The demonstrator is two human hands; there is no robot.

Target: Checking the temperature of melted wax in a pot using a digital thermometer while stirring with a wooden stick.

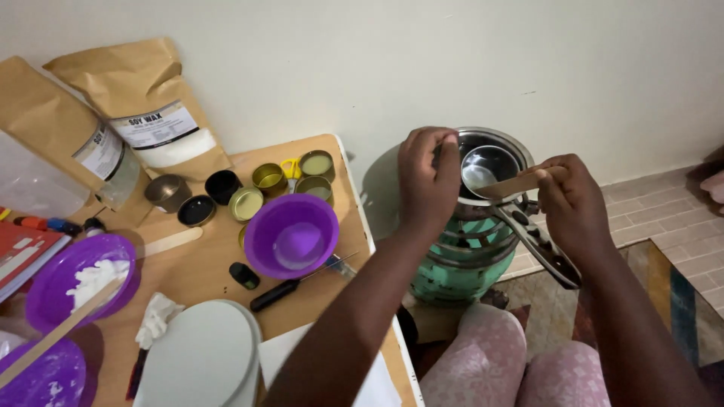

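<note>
Right of centre, the small steel pouring pot (489,167) sits inside the larger pot (520,151) on the green stove (460,260). Left hand (426,177) pinches its near-left rim; right hand (569,200) pinches a wooden stir stick (516,185), long axis slanting leftward over the rim.

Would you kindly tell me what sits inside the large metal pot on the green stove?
Inside the large metal pot sits a smaller metal bowl with something pale in it. The left hand covers the pot's left rim; the pot's bottom is hidden.
</note>
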